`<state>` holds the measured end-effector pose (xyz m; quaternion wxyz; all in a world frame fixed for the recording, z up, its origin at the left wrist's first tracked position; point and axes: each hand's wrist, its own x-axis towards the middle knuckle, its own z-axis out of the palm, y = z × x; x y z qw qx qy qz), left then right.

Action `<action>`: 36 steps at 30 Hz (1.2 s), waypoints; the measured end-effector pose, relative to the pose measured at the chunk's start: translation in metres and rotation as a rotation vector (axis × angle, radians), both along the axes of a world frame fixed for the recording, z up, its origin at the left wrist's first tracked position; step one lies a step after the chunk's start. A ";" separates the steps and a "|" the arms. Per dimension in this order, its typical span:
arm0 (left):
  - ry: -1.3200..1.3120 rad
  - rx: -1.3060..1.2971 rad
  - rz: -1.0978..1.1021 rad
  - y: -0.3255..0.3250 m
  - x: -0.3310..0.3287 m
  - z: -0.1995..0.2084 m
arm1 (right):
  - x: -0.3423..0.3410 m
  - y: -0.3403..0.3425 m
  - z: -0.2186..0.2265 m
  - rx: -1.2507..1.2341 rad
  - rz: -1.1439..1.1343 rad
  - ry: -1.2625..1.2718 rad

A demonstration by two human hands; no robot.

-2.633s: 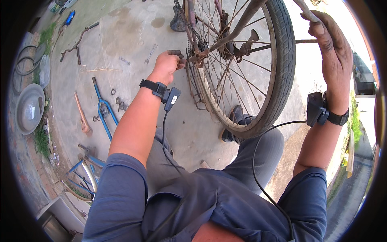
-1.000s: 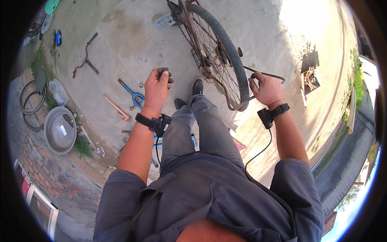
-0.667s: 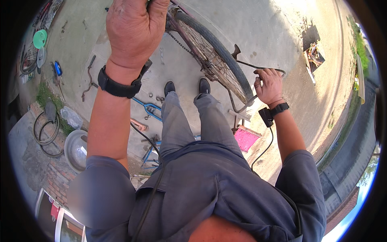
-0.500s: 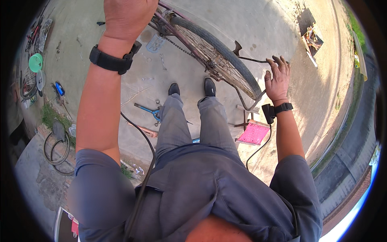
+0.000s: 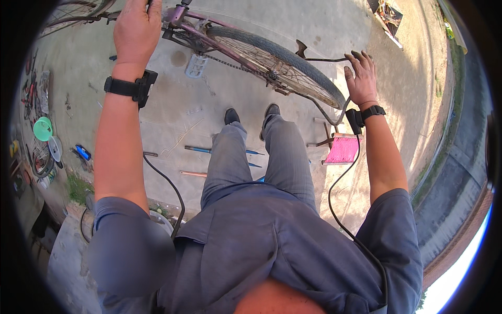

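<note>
A bicycle (image 5: 230,44) with a purple-pink frame stands ahead of me, its chain and rear wheel (image 5: 285,63) toward the right. At the upper left, my left hand (image 5: 137,39) is closed on the bicycle beside the frame; its fingertips are cut off by the view's edge, so the exact part gripped is hidden. My right hand (image 5: 362,78) curls over a bent dark metal bar (image 5: 325,59) that loops behind the rear wheel, fingers slightly apart and fingertips dirty. A pale blue pedal (image 5: 196,66) hangs below the chain.
A stool with a pink woven seat (image 5: 342,149) stands below my right hand. Blue-handled tools (image 5: 198,149) and a copper-coloured rod (image 5: 192,174) lie by my feet. At the left are a green bowl (image 5: 43,129) and a blue item (image 5: 82,152). A box of scraps (image 5: 388,18) sits at the upper right.
The bicycle and my left hand have shifted left in view, and part of another wheel now shows at the upper left. My feet have moved closer together. Both hands stay on the bicycle.
</note>
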<state>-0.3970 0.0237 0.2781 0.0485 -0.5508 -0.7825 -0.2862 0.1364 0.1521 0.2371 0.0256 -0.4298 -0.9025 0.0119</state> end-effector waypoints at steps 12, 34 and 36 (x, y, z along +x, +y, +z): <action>-0.112 0.092 -0.082 -0.005 0.035 -0.033 | 0.003 0.004 -0.006 -0.022 -0.012 0.121; -0.534 -0.081 -0.015 -0.090 0.103 -0.084 | 0.003 0.007 -0.014 0.026 0.013 0.168; -0.609 -0.073 0.008 -0.101 0.104 -0.087 | 0.003 0.007 -0.014 0.035 0.017 0.173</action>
